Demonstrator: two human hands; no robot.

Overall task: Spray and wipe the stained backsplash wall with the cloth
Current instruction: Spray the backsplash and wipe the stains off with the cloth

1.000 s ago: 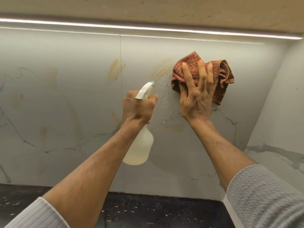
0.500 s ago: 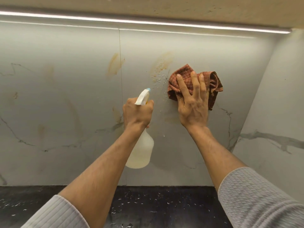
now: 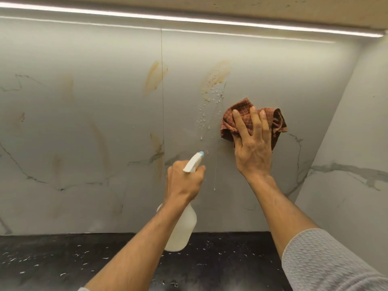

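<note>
My right hand (image 3: 253, 150) has its fingers (image 3: 256, 120) straight and spread, pressing the crumpled rust-red checked cloth (image 3: 241, 114) flat against the grey marble-veined backsplash wall (image 3: 273, 76), right of frame centre. My left hand (image 3: 184, 181) is curled round the neck of the white plastic spray bottle with a blue nozzle tip (image 3: 182, 227), nozzle aimed at the wall; whether the trigger is squeezed cannot be told. The bottle body hangs below my wrist, over the black speckled bench (image 3: 52, 263).

Status: spray droplets (image 3: 210, 106) bead and run down the wall just left of the cloth, over the lower end of one orange-brown stain (image 3: 218, 74). That stain is wetted but not yet wiped off. Further orange-brown smears (image 3: 154, 78) at upper centre and toward the left of the frame appear dry and untouched. I judge the task early: most spraying and wiping remains.
</note>
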